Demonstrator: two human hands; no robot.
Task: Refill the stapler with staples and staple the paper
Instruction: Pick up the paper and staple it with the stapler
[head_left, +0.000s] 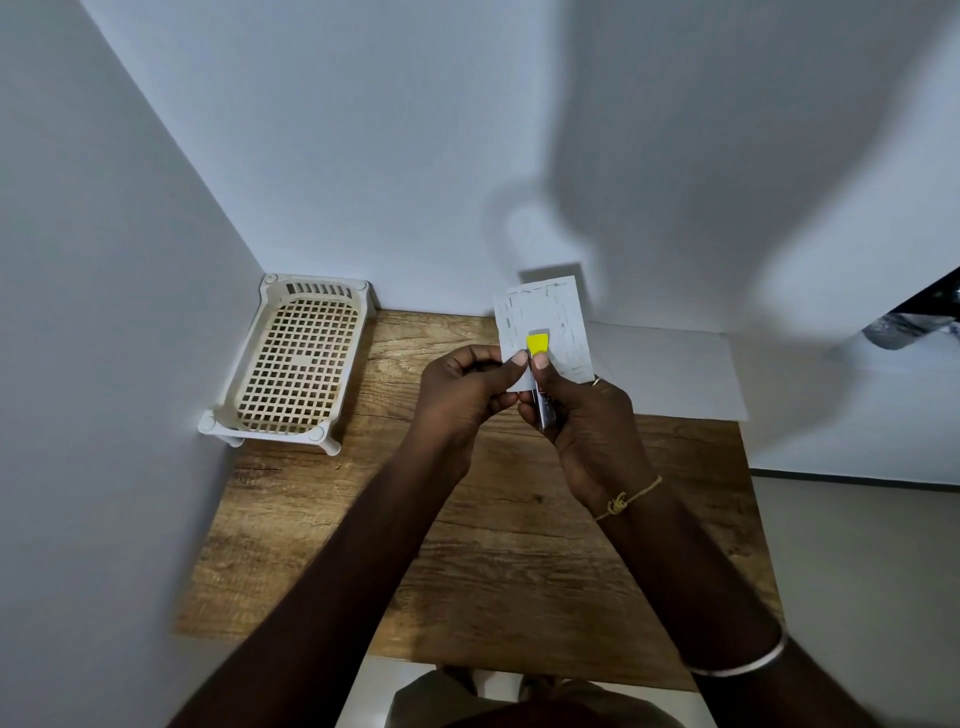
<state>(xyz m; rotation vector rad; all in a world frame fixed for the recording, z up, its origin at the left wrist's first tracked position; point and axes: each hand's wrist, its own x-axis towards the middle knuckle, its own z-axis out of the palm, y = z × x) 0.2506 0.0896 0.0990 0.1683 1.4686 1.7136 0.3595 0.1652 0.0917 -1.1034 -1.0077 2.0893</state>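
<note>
Above the wooden table (467, 545), my left hand (462, 395) pinches the lower left edge of a small white paper (550, 312) that carries several staple marks. My right hand (587, 421) holds a small stapler (540, 353) with a yellow tip and a dark metal body; its thumb rests just below the yellow tip. The stapler's yellow end lies over the lower middle of the paper. Both hands are held close together, fingertips almost touching. The stapler's lower body is mostly hidden in my right palm.
A white plastic lattice tray (291, 364) stands in the back left corner of the table against the walls. A white sheet (670, 369) lies flat at the back right. White walls close in on the left and behind; floor shows to the right.
</note>
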